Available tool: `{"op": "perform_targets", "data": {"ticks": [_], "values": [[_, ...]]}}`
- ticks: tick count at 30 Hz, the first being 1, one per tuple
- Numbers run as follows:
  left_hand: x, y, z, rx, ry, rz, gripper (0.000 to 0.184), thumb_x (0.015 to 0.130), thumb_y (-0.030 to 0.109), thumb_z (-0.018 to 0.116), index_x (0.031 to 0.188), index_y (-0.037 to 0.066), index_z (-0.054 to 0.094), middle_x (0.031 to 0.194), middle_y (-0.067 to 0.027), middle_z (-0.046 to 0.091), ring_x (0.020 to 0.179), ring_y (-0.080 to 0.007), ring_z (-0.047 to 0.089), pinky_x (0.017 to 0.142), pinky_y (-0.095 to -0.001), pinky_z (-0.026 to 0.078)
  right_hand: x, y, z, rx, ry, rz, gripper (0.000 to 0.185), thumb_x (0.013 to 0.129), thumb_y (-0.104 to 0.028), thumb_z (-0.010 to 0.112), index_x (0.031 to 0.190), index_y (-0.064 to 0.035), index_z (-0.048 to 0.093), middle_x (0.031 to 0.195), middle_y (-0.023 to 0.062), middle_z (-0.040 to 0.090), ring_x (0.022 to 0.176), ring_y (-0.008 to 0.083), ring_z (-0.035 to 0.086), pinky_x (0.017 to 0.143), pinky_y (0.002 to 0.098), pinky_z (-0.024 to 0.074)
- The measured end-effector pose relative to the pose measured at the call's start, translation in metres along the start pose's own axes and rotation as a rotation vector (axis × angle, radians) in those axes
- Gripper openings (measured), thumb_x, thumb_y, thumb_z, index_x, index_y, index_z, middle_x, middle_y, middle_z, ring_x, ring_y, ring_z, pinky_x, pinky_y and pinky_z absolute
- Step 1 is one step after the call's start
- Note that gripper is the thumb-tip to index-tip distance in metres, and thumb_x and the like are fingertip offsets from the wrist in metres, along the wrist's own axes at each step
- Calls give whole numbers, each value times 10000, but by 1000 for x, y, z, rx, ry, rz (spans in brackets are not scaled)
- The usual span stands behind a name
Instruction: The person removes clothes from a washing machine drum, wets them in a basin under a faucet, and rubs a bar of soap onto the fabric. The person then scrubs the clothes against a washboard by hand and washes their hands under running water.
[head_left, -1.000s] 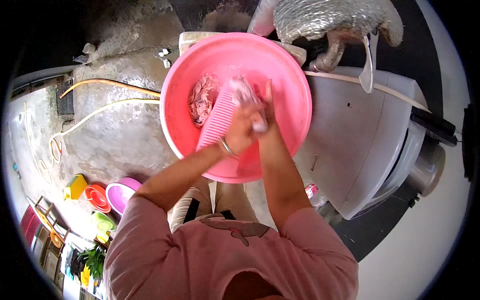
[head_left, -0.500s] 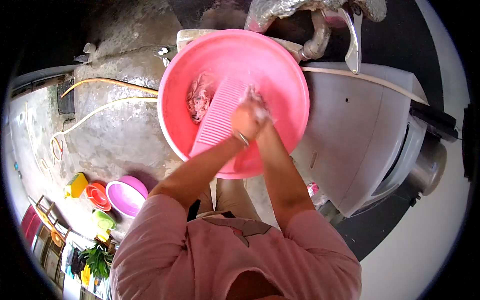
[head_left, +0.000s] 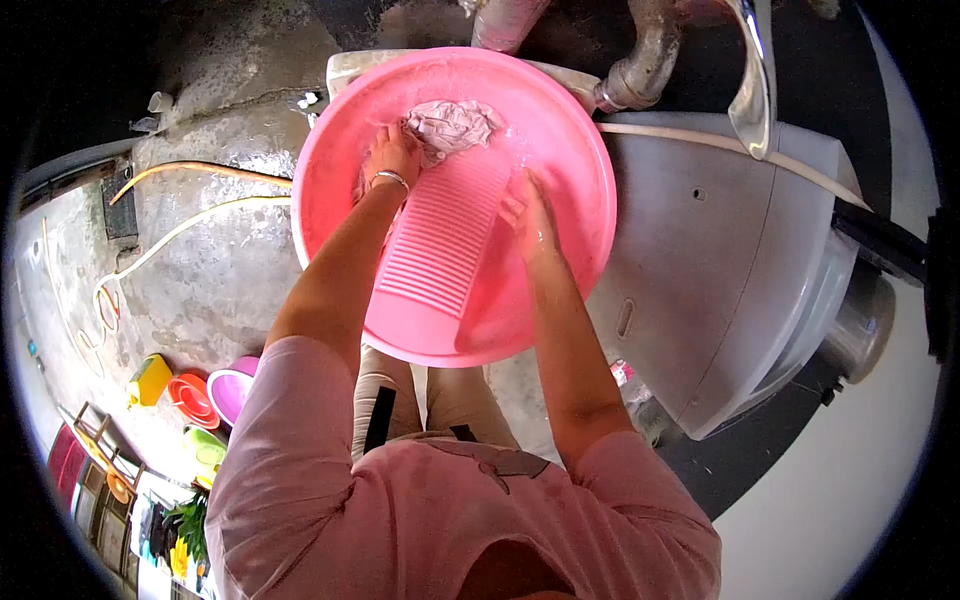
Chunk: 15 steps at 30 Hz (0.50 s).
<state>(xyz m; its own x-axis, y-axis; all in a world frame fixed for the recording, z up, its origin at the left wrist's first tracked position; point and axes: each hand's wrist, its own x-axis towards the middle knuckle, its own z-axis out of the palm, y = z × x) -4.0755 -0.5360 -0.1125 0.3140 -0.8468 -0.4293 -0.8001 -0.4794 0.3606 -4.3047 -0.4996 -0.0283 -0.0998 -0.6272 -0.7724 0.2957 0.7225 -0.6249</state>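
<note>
The grey-white, box-shaped appliance stands to the right of the washboard, outside the basin. The wide, round, pink plastic basin surrounds the washboard on all sides. The long, rectangular, ridged pink plastic washboard lies inside it, tilted across the middle, and serves as the reference for all positions below.

The crumpled, pale pink fabric cloth is bunched at the far end of the washboard, inside the basin. The left hand is beside the far left corner of the washboard, at the cloth's near left edge. Its fingers are bent; whether they grip or only touch fabric cannot be told. The right hand is just beside the right edge of the washboard, its fingers loosely extended and apart, with nothing visible in hold.

Progress: the work with the cloth appears under way, not complete. The cloth is inside the basin and bunched, with the lower ridges uncovered. The amount remaining cannot be determined.
</note>
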Motion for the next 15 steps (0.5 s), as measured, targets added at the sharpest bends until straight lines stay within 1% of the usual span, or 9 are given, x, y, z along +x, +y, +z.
{"op": "perform_targets", "data": {"ticks": [2,5,6,7,8,10,11,13,15], "values": [[8,4,2,-5,-123,-83,569,744,456,622,1180,138,444,1198,-144,490,1101,-336,473,878,-448,431,6,16,-3,29,-54,16,648,851,-430,537,1366,-125,289,1370,99,336,1115,278,478,880,409,413],[0,26,-6,-11,-18,12,483,730,428,650,1106,156,517,1164,-132,500,1057,-324,489,868,-419,434,18,31,2,183,-71,29,601,856,-426,535,1341,-125,347,1280,104,443,1088,286,495,873,420,416],[-20,38,-10,-82,159,108,429,682,350,708,1040,160,565,1112,-136,512,1031,-318,495,859,-420,430,15,24,7,292,-166,93,584,856,-438,531,1318,-115,380,1239,106,477,1069,275,508,869,416,421],[-25,37,2,-382,212,345,479,619,249,755,1047,157,561,1059,-138,513,1006,-322,491,855,-445,419,13,15,13,405,-264,155,570,856,-450,526,1295,-105,412,1198,108,511,1050,264,521,865,413,425],[-60,56,-6,-811,116,352,508,565,136,779,1021,123,555,1117,-152,501,1040,-336,481,881,-445,394,12,6,19,518,-364,215,560,856,-462,521,1272,-95,444,1157,110,544,1031,252,534,861,409,430],[-129,84,-38,-746,138,634,466,561,80,770,962,85,533,1153,-165,504,1070,-339,479,932,-434,363,18,-8,23,692,-660,332,551,849,-497,509,1207,-78,498,1095,103,578,984,221,556,828,400,453],[-154,92,-52,-992,-90,707,362,579,54,738,876,55,531,1239,-178,476,1238,-319,366,1015,-414,295,11,-17,30,628,-613,279,563,846,-525,491,1173,-68,518,1084,103,583,968,193,562,816,384,464],[-183,109,-70,-831,9,726,307,596,83,717,825,58,514,1057,-154,552,1056,-329,484,989,-440,312,21,-12,15,519,-596,310,535,868,-516,458,1131,-58,542,1078,95,585,979,164,554,879,343,434],[-184,108,-53,-655,127,693,281,614,104,700,819,58,513,937,-147,572,916,-336,537,926,-432,377,10,22,23,763,-754,112,457,901,-447,443,1114,-54,538,1111,102,556,1031,158,518,924,322,397]]}}
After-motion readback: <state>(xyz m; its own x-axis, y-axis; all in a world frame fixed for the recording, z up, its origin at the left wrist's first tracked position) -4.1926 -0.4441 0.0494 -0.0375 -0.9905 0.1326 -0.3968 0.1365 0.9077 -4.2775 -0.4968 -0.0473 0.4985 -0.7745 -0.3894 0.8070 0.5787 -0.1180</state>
